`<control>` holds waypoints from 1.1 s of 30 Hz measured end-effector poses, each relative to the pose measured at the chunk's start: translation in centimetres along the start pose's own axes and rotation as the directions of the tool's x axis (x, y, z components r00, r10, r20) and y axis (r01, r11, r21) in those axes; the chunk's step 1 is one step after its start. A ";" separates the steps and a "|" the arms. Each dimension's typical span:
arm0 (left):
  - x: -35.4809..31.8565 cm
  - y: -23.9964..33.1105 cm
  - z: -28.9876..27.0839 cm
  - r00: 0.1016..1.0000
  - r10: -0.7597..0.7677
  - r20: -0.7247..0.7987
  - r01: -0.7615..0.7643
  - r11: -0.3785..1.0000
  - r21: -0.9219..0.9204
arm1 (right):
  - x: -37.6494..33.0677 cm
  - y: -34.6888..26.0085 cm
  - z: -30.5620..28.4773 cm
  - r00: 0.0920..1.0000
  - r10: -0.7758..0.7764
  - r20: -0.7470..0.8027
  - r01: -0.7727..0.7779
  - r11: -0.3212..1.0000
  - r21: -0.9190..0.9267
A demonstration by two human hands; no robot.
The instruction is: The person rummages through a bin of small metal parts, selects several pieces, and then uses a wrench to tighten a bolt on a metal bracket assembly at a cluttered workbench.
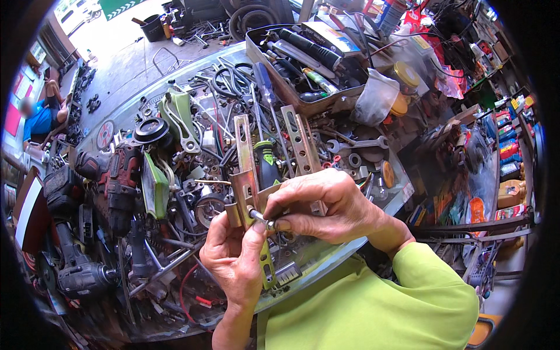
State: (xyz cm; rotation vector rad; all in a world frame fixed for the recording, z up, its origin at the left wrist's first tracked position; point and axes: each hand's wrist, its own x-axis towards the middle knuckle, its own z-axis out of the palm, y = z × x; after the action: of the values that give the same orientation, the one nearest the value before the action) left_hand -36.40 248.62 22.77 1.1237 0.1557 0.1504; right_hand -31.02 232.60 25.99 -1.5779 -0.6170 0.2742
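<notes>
The slotted metal bracket [245, 186] is gripped above the cluttered counter [326, 256] by the left hand [233, 262], a bolt [259, 217] pinched by the right hand [326, 207]; square alignment before turning is advised.

Bright daylight, saturated colours, strong fisheye bending, dark vignette at rim.

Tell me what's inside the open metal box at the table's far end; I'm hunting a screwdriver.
The metal box holds a black cylindrical tool, pens and a flat printed package. Anything beneath them is hidden.
</notes>
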 end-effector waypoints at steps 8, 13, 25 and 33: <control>-0.3 0.1 0.0 0.996 0.058 -0.071 -0.048 0.990 0.134 | -0.1 -0.1 0.5 0.995 0.076 -0.062 -0.071 0.994 0.082; -0.7 0.4 0.1 0.984 0.151 -0.098 -0.108 0.930 0.351 | -0.4 0.5 1.3 0.954 -0.285 -0.093 0.241 0.914 -0.327; -1.2 -0.3 -0.4 0.946 0.322 -0.024 -0.267 0.820 0.506 | -0.8 1.0 2.4 0.876 -0.476 -0.082 0.350 0.743 -0.571; -1.7 -1.0 -1.2 0.915 0.390 0.109 -0.377 0.725 0.577 | -0.9 0.8 1.8 0.884 -0.467 -0.022 0.302 0.607 -0.735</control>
State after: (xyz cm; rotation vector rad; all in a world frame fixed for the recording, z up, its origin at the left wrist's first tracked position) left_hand -38.23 248.90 21.42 1.7779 -0.0254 0.5151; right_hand -32.55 233.65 24.80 -2.1224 -0.9494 -0.5473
